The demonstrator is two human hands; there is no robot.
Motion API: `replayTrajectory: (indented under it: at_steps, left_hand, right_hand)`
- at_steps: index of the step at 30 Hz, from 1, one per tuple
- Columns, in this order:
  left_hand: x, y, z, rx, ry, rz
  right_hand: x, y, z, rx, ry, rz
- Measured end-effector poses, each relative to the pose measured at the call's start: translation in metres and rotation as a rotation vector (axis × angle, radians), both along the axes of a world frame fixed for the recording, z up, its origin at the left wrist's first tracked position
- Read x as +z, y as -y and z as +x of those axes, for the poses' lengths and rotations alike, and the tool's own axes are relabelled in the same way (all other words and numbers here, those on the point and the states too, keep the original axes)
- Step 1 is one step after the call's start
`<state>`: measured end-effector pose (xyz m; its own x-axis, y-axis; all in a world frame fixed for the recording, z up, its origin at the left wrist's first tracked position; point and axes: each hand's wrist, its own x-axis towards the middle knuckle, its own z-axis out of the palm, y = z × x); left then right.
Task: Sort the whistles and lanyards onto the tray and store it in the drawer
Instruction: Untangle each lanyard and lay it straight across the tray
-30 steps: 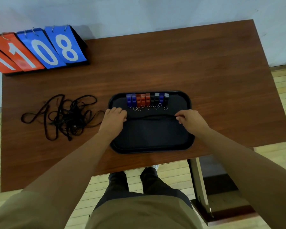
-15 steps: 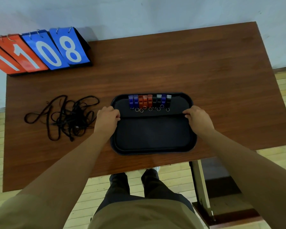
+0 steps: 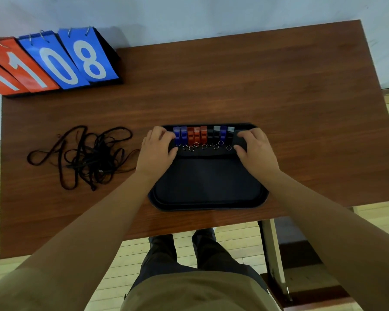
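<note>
A black tray (image 3: 208, 199) lies on the brown table near its front edge. Several whistles (image 3: 202, 135), blue, red and black with small key rings, stand in a row along the tray's far side. One black lanyard (image 3: 206, 155) lies stretched straight across the tray just below the row. My left hand (image 3: 156, 151) rests on the tray at the row's left end, fingers by the blue whistle, thumb at the lanyard's left end. My right hand (image 3: 255, 149) mirrors it at the right end. A tangle of black lanyards (image 3: 88, 156) lies on the table left of the tray.
A flip scoreboard (image 3: 52, 61) with red and blue number cards stands at the table's far left corner. Bare table top (image 3: 279, 97) spreads behind and right of the tray. A table leg (image 3: 275, 254) and wooden floor show below the front edge.
Both hands moved away from me across the tray, carrying the stretched lanyard up to just below the whistle row. They now sit at the two ends of the row.
</note>
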<state>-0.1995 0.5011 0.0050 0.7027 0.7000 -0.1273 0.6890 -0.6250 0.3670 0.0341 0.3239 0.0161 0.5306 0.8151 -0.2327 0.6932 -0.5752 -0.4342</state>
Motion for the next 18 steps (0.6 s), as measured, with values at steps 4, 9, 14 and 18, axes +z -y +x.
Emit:
replayTrajectory:
  at_steps: [4,9,14,18]
  left_hand:
    - [-0.006,0.000,0.024,-0.033,0.033,-0.024]
    - [-0.016,0.000,0.030,-0.041,0.007,-0.013]
    - [-0.020,-0.001,0.029,-0.045,0.045,-0.014]
    - [-0.021,0.001,0.030,-0.033,0.055,-0.022]
  right_hand:
    - [-0.005,-0.023,-0.009,-0.009,-0.017,0.010]
    - [-0.019,-0.027,-0.013,0.000,0.039,-0.031]
    - [-0.025,-0.025,-0.006,0.066,0.091,-0.009]
    - [-0.025,-0.027,-0.002,0.113,0.104,0.017]
